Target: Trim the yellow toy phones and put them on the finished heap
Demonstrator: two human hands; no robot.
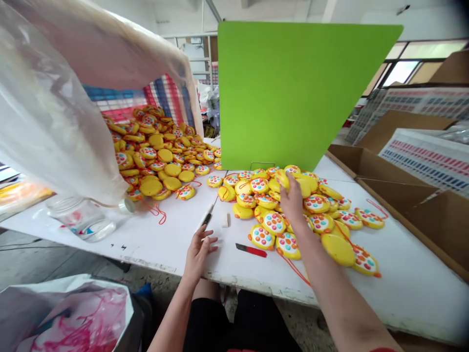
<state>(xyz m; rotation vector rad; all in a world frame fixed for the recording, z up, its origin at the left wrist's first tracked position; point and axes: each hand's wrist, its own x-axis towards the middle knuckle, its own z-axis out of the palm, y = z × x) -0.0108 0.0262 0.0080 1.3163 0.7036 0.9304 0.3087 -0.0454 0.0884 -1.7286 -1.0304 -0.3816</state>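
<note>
My right hand point(292, 199) reaches into a heap of yellow round toy pieces with coloured buttons point(311, 215) on the white table point(164, 234), and its fingers close on one yellow piece point(282, 179) at the top of the heap. My left hand point(199, 250) rests on the table near the front edge, fingers loosely spread, touching nothing else. A black and white pen-like tool point(207, 216) lies just beyond its fingertips. A red and black flat tool point(251, 250) lies between my hands.
A second big heap of yellow pieces point(161, 151) spills from a clear plastic bag point(54, 112) at the left. A green board point(293, 93) stands behind. Open cardboard boxes point(414, 205) line the right. A clear jar point(82, 217) stands front left; a bag point(66, 313) sits on the floor.
</note>
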